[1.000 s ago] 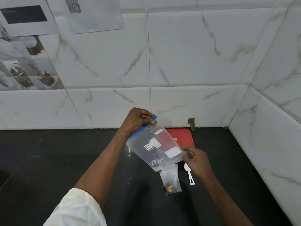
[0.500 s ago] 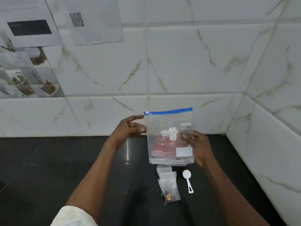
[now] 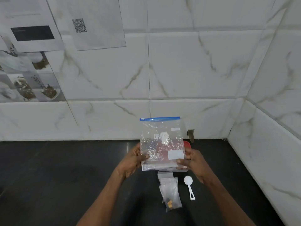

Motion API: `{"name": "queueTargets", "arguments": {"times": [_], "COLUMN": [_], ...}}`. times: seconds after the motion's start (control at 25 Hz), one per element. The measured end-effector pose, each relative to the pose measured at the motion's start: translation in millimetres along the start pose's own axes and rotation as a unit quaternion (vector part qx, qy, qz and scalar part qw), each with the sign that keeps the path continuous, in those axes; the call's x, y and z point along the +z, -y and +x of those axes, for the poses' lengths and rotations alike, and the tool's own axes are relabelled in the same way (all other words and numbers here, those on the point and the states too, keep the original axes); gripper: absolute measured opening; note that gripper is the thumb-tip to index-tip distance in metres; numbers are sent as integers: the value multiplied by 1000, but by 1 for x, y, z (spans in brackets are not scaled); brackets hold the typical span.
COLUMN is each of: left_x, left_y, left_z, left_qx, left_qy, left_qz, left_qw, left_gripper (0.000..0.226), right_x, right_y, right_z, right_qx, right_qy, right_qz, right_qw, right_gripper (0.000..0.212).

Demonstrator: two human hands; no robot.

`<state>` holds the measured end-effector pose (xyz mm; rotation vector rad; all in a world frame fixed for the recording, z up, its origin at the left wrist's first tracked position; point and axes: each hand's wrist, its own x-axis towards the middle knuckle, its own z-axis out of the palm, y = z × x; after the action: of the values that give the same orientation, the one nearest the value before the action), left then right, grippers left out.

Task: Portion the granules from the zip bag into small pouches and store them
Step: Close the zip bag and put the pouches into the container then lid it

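Both hands hold the clear zip bag (image 3: pixel 162 141) upright above the black desk (image 3: pixel 65 168): the left hand (image 3: pixel 135 158) grips its lower left edge, the right hand (image 3: pixel 193 162) its lower right corner. Just below the bag lie small pouches (image 3: pixel 170 191) and a white spoon (image 3: pixel 189 186). A red lid (image 3: pixel 187 144) shows behind the bag.

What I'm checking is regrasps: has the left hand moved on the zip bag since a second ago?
Yes. The left hand dropped from the blue top of the zip bag, level with the wall base, to its lower left edge, over the counter.
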<state>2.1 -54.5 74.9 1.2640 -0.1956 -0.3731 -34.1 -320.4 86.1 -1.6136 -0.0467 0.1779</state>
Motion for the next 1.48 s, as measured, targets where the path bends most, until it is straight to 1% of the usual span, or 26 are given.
{"name": "queueTargets", "arguments": {"times": [0.04, 0.12, 0.16, 0.2, 0.32, 0.4, 0.44, 0.48, 0.56, 0.64, 0.72, 0.8, 0.88, 0.92, 1.0, 1.04, 1.12, 1.16, 1.24, 1.32, 1.4, 1.44, 1.48], "left_x": [0, 7, 10, 9, 3, -3, -4, -3, -2, 2, 5, 9, 12, 13, 15, 17, 20, 21, 21, 21, 22, 23, 25], "left_y": [0, -9, -13, -15, -18, -16, -15, -16, -20, -28, -31, -31, -29, -29, -31, -32, -33, -34, -35, -37, -38, -39, -39], "left_z": [0, 1, 0, -1, -4, -2, -1, 0, 2, 4, 5, 4, 4, 3, 3, 3, 4, 4, 1, -3, -5, -6, -5], "left_qx": [3, 18, 22, 17, 5, 15, 15, 15, 19, 29, 28, 24, 34, 39, 47, 55, 76, 78, 73, 73, 76, 76, 79], "left_qy": [-5, -47, -59, -60, -39, -27, -21, -21, -46, -78, -78, -67, -105, -129, -152, -160, -168, -169, -173, -176, -171, -172, -174], "left_qz": [-23, -52, -64, -70, -111, -124, -131, -141, -148, -122, -76, -28, 11, 16, 24, 43, 80, 90, 92, 82, 85, 85, 84], "left_qw": [1000, 997, 996, 996, 993, 992, 991, 990, 988, 989, 994, 997, 994, 991, 987, 985, 980, 978, 978, 978, 979, 978, 978], "left_gripper": [56, 42, 36, 37, 51, 69, 73, 72, 53, 33, 27, 24, 18, 16, 11, 9, 7, 8, 11, 9, 8, 9, 10], "right_x": [0, 0, 0, -2, -7, -6, -5, -4, -2, -1, 4, 8, 8, 8, 9, 11, 13, 12, 8, 0, -2, -1, 2], "right_y": [-2, -1, 0, 0, -6, -12, -15, -17, -19, -16, -8, 1, 9, 12, 16, 19, 29, 35, 46, 52, 55, 56, 57], "right_z": [-1, -5, -8, -9, -13, -14, -15, -15, -17, -17, -15, -7, -1, 0, 0, 1, 7, 11, 18, 20, 19, 18, 18], "right_qx": [2, 7, 10, 13, 27, 33, 34, 32, 26, 31, 21, -1, -7, -4, -4, -12, -39, -56, -76, -76, -67, -61, -61], "right_qy": [5, 21, 23, 21, 8, 17, 28, 37, 48, 54, 25, -49, -115, -123, -108, -108, -145, -163, -171, -165, -157, -156, -160], "right_qz": [-8, -4, 13, 35, 63, 59, 50, 35, -2, 0, 47, 114, 133, 131, 128, 118, 72, 42, -3, -1, -7, -33, -91], "right_qw": [1000, 1000, 1000, 999, 998, 998, 998, 998, 998, 998, 998, 992, 984, 984, 986, 987, 986, 984, 982, 983, 985, 985, 981], "right_gripper": [40, 37, 35, 33, 29, 34, 37, 38, 37, 38, 39, 36, 29, 28, 30, 33, 38, 35, 20, 11, 10, 12, 17]}}
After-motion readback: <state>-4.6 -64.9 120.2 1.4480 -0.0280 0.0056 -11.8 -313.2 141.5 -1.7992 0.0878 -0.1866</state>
